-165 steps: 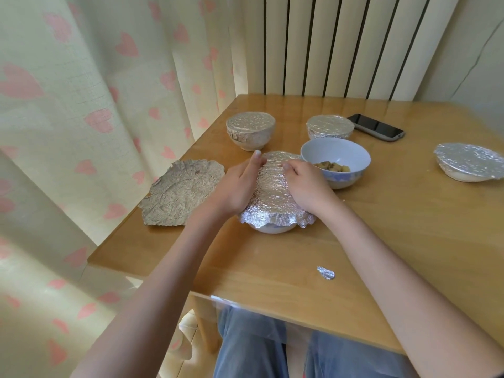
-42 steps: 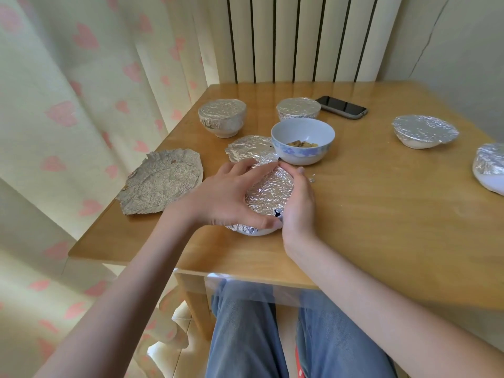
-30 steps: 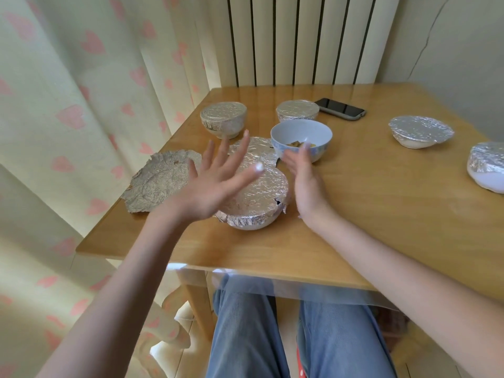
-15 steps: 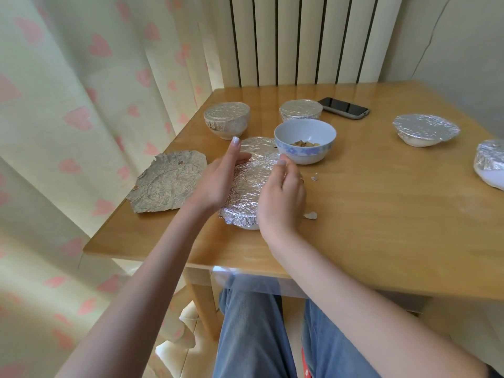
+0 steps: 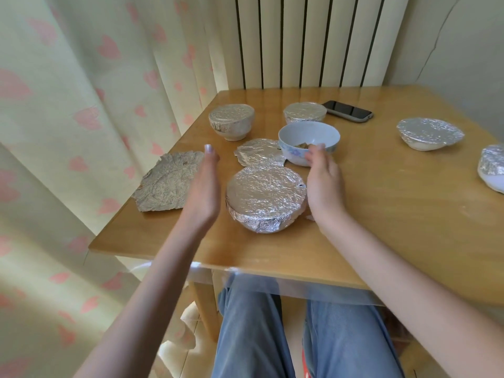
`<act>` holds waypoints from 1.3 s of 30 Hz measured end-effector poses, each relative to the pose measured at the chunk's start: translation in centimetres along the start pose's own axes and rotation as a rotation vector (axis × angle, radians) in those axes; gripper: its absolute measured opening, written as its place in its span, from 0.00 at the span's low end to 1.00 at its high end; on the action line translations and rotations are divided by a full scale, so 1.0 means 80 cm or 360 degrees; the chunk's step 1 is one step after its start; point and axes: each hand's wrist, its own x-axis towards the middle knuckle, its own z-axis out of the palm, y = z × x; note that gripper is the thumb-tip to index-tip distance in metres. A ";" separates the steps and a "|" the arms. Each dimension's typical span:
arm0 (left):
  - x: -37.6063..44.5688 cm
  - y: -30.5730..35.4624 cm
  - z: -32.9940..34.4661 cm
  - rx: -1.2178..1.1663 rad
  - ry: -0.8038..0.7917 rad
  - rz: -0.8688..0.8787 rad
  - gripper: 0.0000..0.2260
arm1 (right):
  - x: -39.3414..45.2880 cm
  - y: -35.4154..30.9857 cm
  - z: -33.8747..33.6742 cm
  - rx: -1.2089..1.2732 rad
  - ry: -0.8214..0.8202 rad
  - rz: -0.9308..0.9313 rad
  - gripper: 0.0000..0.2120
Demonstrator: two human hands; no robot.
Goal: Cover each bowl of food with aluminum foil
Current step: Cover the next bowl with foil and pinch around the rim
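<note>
A foil-covered bowl (image 5: 266, 197) sat near the front edge of the wooden counter (image 5: 395, 214). The left hand (image 5: 203, 192) and right hand (image 5: 323, 181) flanked it, fingers released and holding nothing. Just behind stood an uncovered blue-patterned bowl (image 5: 309, 141) beside a loose foil sheet (image 5: 259, 152).

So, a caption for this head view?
Open hands flank a foil-covered bowl; one blue bowl remains uncovered.

Both forearms extended — left hand (image 5: 203, 192) flat, fingers straight; right hand (image 5: 323, 184) relaxed, empty.
</note>
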 end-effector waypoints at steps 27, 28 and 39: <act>-0.022 0.002 0.049 -0.0548 0.0386 -0.0290 0.23 | 0.028 0.009 0.016 0.0033 -0.0682 0.0195 0.32; -0.019 -0.002 0.042 -0.0555 0.0324 -0.0281 0.25 | 0.027 0.009 0.012 0.0019 -0.0621 0.0181 0.32; 0.026 -0.007 0.029 -0.0567 -0.0243 -0.0290 0.30 | -0.036 0.017 0.044 0.0128 0.0268 0.0098 0.19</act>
